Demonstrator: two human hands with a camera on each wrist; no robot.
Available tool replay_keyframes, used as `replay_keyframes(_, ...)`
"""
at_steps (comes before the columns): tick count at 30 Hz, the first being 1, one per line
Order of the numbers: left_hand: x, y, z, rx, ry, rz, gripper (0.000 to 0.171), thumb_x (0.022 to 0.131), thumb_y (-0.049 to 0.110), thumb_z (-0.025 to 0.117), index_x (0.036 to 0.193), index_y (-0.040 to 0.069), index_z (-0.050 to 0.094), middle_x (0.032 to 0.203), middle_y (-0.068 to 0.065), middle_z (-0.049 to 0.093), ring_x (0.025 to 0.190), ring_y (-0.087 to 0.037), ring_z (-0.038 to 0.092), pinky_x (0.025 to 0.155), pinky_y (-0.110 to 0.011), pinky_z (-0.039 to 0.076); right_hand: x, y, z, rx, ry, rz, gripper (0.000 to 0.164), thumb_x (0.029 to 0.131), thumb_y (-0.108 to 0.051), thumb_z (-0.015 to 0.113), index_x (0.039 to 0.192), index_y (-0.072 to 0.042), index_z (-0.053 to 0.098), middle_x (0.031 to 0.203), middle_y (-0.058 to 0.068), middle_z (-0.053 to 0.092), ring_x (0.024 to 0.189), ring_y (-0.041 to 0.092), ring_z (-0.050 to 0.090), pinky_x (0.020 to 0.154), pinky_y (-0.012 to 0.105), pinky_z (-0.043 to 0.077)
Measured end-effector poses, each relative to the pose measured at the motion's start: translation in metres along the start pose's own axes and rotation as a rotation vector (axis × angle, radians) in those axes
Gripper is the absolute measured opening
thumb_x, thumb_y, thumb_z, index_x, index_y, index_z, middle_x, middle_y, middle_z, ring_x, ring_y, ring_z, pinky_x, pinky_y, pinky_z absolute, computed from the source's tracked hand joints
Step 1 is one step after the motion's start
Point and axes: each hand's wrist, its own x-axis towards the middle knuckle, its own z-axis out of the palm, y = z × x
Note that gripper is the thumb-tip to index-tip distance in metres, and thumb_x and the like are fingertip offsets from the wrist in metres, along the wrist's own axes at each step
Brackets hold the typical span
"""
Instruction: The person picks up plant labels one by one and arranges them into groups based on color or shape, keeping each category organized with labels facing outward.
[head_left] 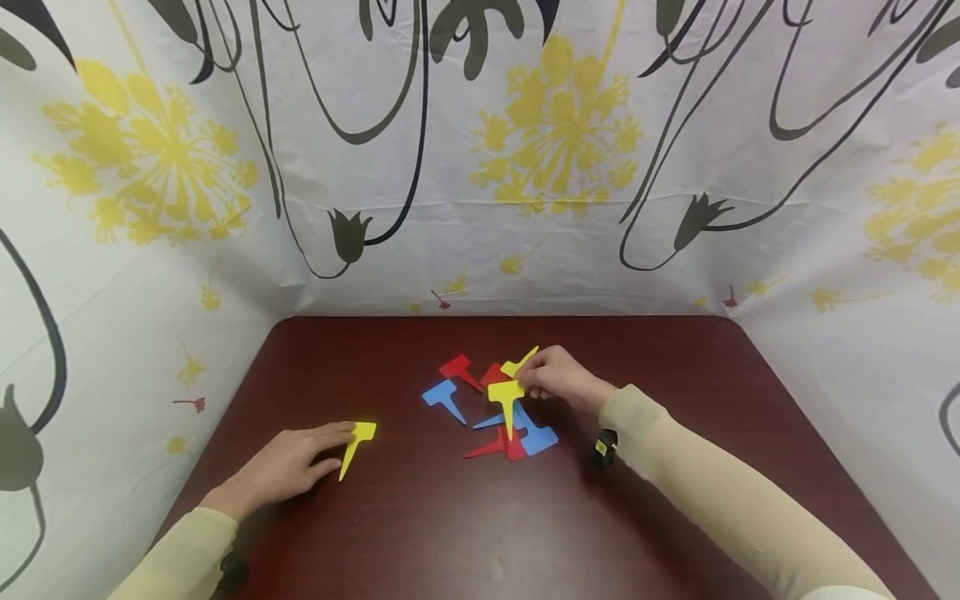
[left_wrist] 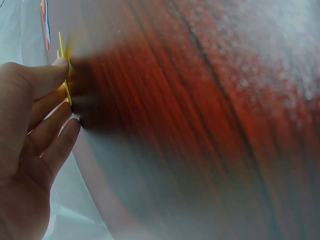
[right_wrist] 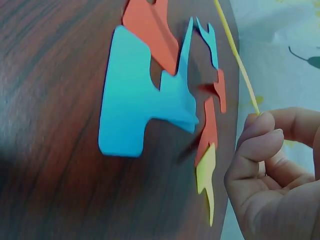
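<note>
My left hand lies low at the left of the table, fingers fairly straight, fingertips resting on a yellow T-shaped plant label. In the left wrist view that label appears edge-on under the fingertips. At the pile, my right hand pinches another yellow plant label by one end of its head, stem pointing toward me. This label shows as a thin edge in the right wrist view. Beneath and around it lie blue labels, red labels and a yellow label, some overlapping.
A separate blue label and a red label lie at the pile's left and back. The dark red-brown table has rounded back corners. A patterned white cloth surrounds its back and sides.
</note>
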Motion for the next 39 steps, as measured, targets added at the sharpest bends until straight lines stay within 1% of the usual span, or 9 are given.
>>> replay_keyframes(4, 0.002, 0.000, 0.001, 0.018, 0.008, -0.004, 0.045, 0.086, 0.035, 0.061, 0.129, 0.025, 0.053, 0.134, 0.007, 0.047, 0.110, -0.012, 0.053, 0.084, -0.038, 0.047, 0.000, -0.003, 0.010, -0.002, 0.006, 0.026, 0.010, 0.080, -0.018, 0.068, 0.079, -0.009, 0.073, 0.074, 0.013, 0.065, 0.060, 0.025, 0.057, 0.056, 0.034, 0.052)
replay_keyframes(8, 0.003, -0.001, 0.001, 0.039, 0.015, -0.005, 0.046, 0.085, 0.040, 0.061, 0.128, 0.026, 0.054, 0.132, 0.007, 0.048, 0.109, -0.011, 0.053, 0.083, -0.038, 0.048, 0.000, -0.007, 0.021, 0.004, -0.011, 0.034, 0.013, 0.081, -0.021, 0.069, 0.080, -0.008, 0.072, 0.072, 0.014, 0.064, 0.060, 0.023, 0.059, 0.056, 0.032, 0.052)
replay_keyframes(10, 0.004, -0.001, 0.001, 0.045, 0.018, -0.005, 0.047, 0.084, 0.042, 0.061, 0.128, 0.026, 0.054, 0.132, 0.007, 0.048, 0.109, -0.011, 0.054, 0.083, -0.039, 0.047, 0.000, -0.010, 0.026, 0.012, -0.019, 0.035, 0.014, 0.080, -0.021, 0.069, 0.081, -0.007, 0.072, 0.071, 0.015, 0.064, 0.062, 0.026, 0.060, 0.057, 0.034, 0.053)
replay_keyframes(15, 0.005, 0.000, 0.002, 0.051, 0.017, -0.011, 0.050, 0.082, 0.045, 0.062, 0.128, 0.026, 0.055, 0.131, 0.007, 0.049, 0.109, -0.011, 0.054, 0.084, -0.040, 0.047, 0.000, -0.017, 0.038, 0.037, -0.048, 0.032, 0.014, 0.080, -0.019, 0.069, 0.081, -0.005, 0.072, 0.073, 0.016, 0.065, 0.073, 0.040, 0.060, 0.065, 0.044, 0.053)
replay_keyframes(19, 0.006, 0.002, 0.002, 0.065, 0.028, -0.026, 0.052, 0.081, 0.047, 0.062, 0.128, 0.027, 0.054, 0.130, 0.008, 0.050, 0.107, -0.011, 0.055, 0.083, -0.040, 0.047, 0.002, -0.024, 0.047, 0.040, -0.062, 0.031, 0.015, 0.080, -0.021, 0.070, 0.080, -0.006, 0.072, 0.074, 0.015, 0.065, 0.076, 0.042, 0.059, 0.068, 0.046, 0.052)
replay_keyframes(25, 0.002, 0.003, 0.003, 0.076, 0.056, -0.039, 0.052, 0.080, 0.048, 0.063, 0.127, 0.027, 0.055, 0.130, 0.009, 0.050, 0.098, -0.011, 0.060, 0.078, -0.041, 0.049, 0.004, -0.032, 0.059, 0.033, -0.075, -0.010, 0.015, 0.082, -0.022, 0.068, 0.083, -0.007, 0.072, 0.076, 0.013, 0.066, 0.071, 0.032, 0.061, 0.068, 0.046, 0.052)
replay_keyframes(30, -0.001, 0.003, 0.006, 0.064, 0.061, -0.053, 0.052, 0.080, 0.049, 0.063, 0.127, 0.029, 0.055, 0.129, 0.009, 0.050, 0.095, -0.009, 0.061, 0.075, -0.038, 0.050, 0.008, -0.037, 0.071, -0.003, -0.069, -0.031, 0.014, 0.082, -0.021, 0.068, 0.082, -0.008, 0.072, 0.073, 0.011, 0.066, 0.065, 0.026, 0.062, 0.062, 0.039, 0.053)
replay_keyframes(33, -0.003, 0.004, 0.007, 0.066, 0.072, -0.048, 0.052, 0.080, 0.048, 0.063, 0.127, 0.028, 0.055, 0.129, 0.008, 0.051, 0.095, -0.011, 0.061, 0.074, -0.039, 0.050, 0.011, -0.042, 0.081, -0.029, -0.066, -0.047, 0.013, 0.081, -0.019, 0.068, 0.079, -0.007, 0.072, 0.069, 0.011, 0.065, 0.061, 0.027, 0.060, 0.057, 0.036, 0.053)
replay_keyframes(39, -0.006, 0.004, 0.007, 0.070, 0.080, -0.042, 0.048, 0.081, 0.045, 0.064, 0.124, 0.026, 0.058, 0.130, 0.007, 0.050, 0.092, -0.011, 0.062, 0.069, -0.035, 0.050, 0.016, -0.053, 0.101, -0.076, -0.091, -0.089, 0.017, 0.081, -0.018, 0.066, 0.071, -0.005, 0.071, 0.063, 0.012, 0.062, 0.060, 0.031, 0.058, 0.055, 0.037, 0.050)
